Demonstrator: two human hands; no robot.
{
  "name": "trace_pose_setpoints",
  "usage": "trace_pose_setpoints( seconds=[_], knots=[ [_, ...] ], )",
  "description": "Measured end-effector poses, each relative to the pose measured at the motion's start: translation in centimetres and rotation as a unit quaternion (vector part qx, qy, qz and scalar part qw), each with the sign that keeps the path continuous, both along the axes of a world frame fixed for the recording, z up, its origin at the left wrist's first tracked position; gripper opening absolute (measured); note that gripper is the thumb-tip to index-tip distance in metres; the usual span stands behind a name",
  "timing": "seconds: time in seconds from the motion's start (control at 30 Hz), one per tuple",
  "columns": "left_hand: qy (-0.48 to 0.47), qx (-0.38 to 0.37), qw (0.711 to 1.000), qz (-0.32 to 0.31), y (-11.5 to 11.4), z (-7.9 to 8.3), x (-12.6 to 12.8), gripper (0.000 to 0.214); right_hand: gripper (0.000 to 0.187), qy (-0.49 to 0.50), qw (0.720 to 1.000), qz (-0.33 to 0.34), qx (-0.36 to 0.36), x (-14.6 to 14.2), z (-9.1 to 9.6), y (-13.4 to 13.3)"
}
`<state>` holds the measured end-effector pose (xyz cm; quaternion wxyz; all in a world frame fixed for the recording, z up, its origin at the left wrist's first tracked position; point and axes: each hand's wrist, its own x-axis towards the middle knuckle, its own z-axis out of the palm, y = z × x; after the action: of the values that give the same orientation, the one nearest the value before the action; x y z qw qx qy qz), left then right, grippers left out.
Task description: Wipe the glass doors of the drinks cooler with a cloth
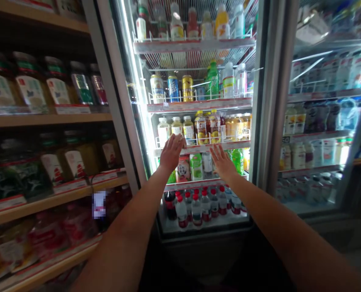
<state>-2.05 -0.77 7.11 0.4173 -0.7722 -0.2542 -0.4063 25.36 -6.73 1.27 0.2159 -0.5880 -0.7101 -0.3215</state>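
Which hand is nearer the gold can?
Left. The left hand is almost straight below the gold can, at the rail one shelf down; the right hand is lower still and off to the right.

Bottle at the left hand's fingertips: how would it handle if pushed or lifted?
The bottle looks full, so likely heavy for its size. Tall and narrow, it may tip if pushed high, though the wire rail should catch it.

Three pale, light-capped bottles [176, 126], upright side by side on a lit shelf [231, 144]
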Motion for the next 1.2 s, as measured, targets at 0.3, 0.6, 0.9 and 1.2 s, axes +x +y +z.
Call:
trace_pose_setpoints(
  seconds=[0.3,0.6,0.9,1.2],
  knots=[
    [0.029,0.005,1.0,-0.005,0.5,-1.0,-3.5,0.059,0.124,0.003,1.0,0.002,0.0,0.0,-0.1,0.2],
    [0.028,-0.022,0.999,-0.011,0.3,-3.8,-6.0,0.06,0.123,0.004,1.0,-0.019,-0.021,-0.4,0.4,-0.3],
    [0.135,-0.029,0.988,-0.064,-0.5,-8.6,-2.4,0.06,0.122,0.005,0.999,-0.035,-0.038,-0.7,1.0,-1.1],
    [0.156,-0.043,0.98,-0.118,-0.8,-10.3,4.1,0.037,0.128,0.014,1.0,-0.002,-0.019,0.1,0.5,-0.3]
  ],
)
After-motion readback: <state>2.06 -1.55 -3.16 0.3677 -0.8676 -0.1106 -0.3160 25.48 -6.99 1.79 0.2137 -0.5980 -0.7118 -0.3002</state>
